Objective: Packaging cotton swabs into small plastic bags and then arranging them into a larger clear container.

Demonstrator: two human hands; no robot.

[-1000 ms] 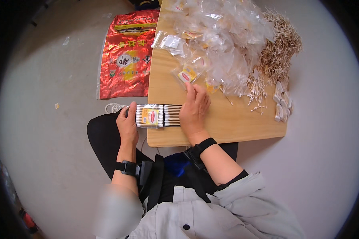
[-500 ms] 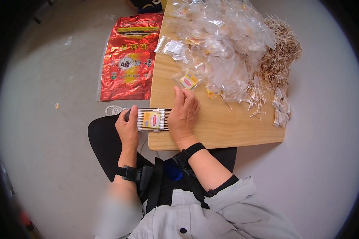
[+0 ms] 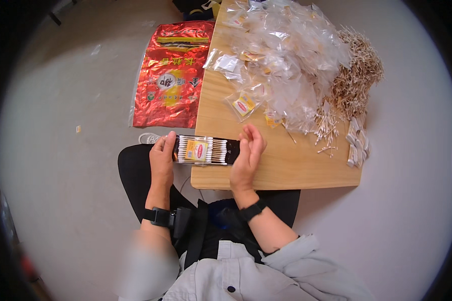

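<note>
A black tray (image 3: 232, 152) lies level between my hands, over the table's near left corner. A row of white-tipped cotton swabs (image 3: 220, 150) lies side by side in it, under what looks like clear plastic. On the swabs sits a small yellow and white label card (image 3: 197, 150) with a red oval. My left hand (image 3: 161, 158) is closed round the tray's left end, thumb on top. My right hand (image 3: 248, 155) holds the right end against the thumb and palm, its fingers bent upward; the contact is partly hidden.
On the wooden table (image 3: 281, 168), a heap of clear plastic bags (image 3: 291, 60) covers the far part. One bag with a yellow card (image 3: 243, 104) lies nearer. Loose cotton swabs (image 3: 356, 70) are piled at right, beside white bundles (image 3: 356, 143). A red sack (image 3: 168, 75) lies left of the table.
My right hand has slid right, off the swabs to the tray's right end, uncovering more swabs and the black end. My left hand still holds the left end.
</note>
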